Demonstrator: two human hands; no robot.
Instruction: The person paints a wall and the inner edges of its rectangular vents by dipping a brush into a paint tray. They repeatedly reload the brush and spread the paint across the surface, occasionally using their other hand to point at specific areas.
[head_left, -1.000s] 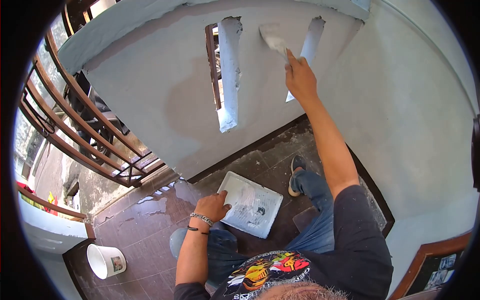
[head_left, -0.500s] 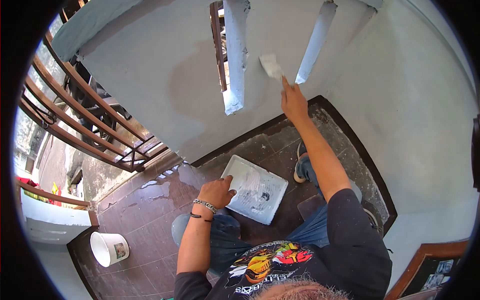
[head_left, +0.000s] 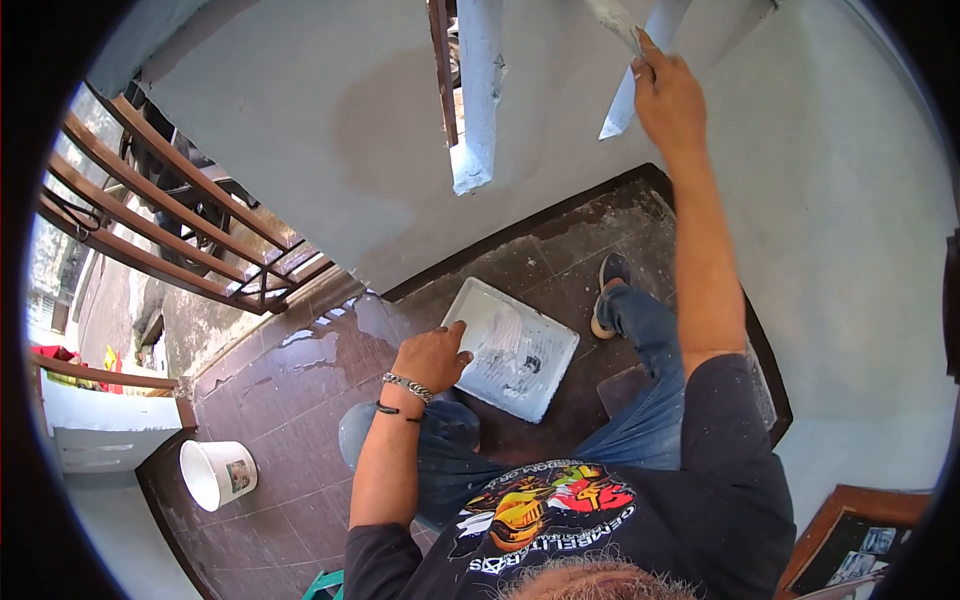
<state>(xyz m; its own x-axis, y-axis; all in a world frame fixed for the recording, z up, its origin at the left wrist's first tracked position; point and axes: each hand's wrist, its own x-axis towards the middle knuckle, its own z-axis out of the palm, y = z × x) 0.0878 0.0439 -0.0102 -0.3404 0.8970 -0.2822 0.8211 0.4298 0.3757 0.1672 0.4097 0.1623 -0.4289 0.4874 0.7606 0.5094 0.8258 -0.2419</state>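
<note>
The right hand [head_left: 668, 95] is raised high, fingers closed around the handle of a flat, putty-smeared scraper blade [head_left: 613, 18] that presses against the pale grey plastered wall [head_left: 300, 130], just beside a narrow vertical slot [head_left: 635, 75] in it. The blade sits directly above the knuckles, at the top edge of view. The left hand [head_left: 432, 358] hangs lower, loosely curled, gripping the near edge of a square white board [head_left: 515, 350] smeared with grey filler.
</note>
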